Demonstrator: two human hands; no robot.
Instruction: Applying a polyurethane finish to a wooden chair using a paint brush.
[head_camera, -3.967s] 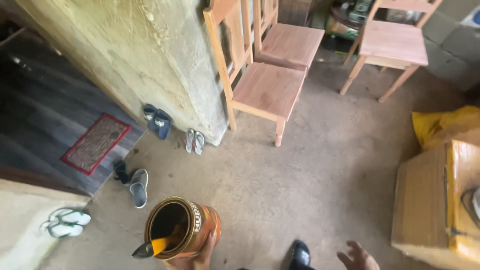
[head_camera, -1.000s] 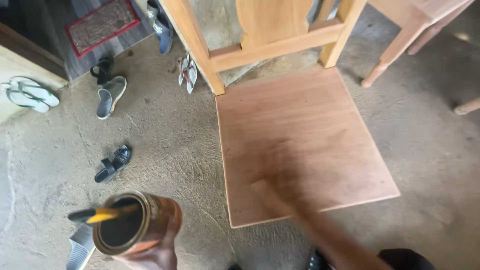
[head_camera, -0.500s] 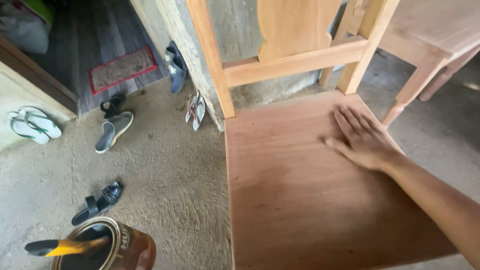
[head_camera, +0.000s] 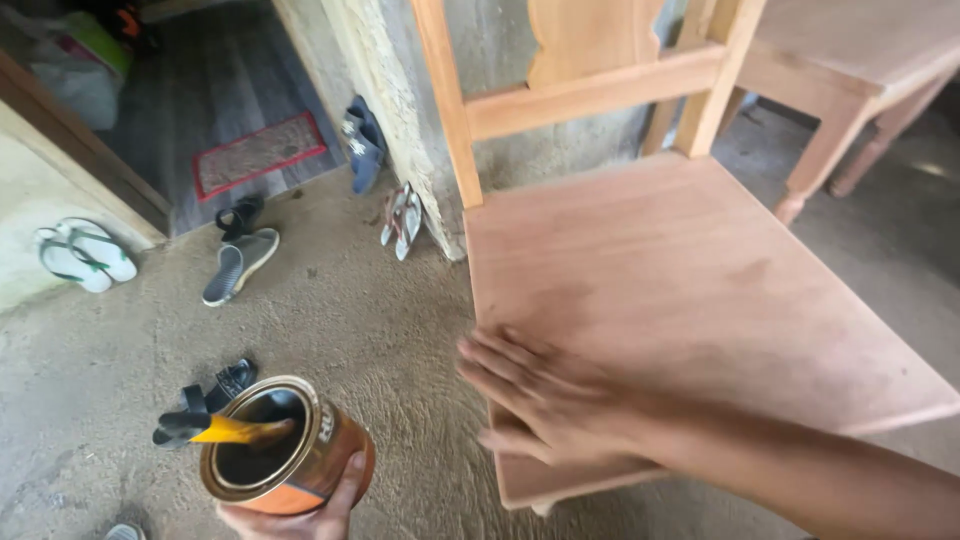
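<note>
My left hand (head_camera: 300, 512) grips an open orange tin can (head_camera: 285, 445) at the bottom left, low over the floor. A brush with a yellow handle and black end (head_camera: 205, 428) rests in the can and sticks out to the left. My right hand (head_camera: 535, 395) lies flat, fingers together and blurred, on the near left corner of the bare wooden chair seat (head_camera: 700, 290). The chair's backrest (head_camera: 590, 70) rises at the top centre.
A second wooden chair (head_camera: 850, 60) stands at the upper right. Several sandals and shoes lie on the concrete floor: white flip-flops (head_camera: 85, 255), a grey shoe (head_camera: 238, 265), a black sandal (head_camera: 222, 385), another pair (head_camera: 403, 218) by the wall corner. A red-edged doormat (head_camera: 258, 153) lies in a doorway.
My right hand has slid from the far right of the seat to its near left corner. The view has shifted slightly, and the can now sits more to the right and higher in frame.
</note>
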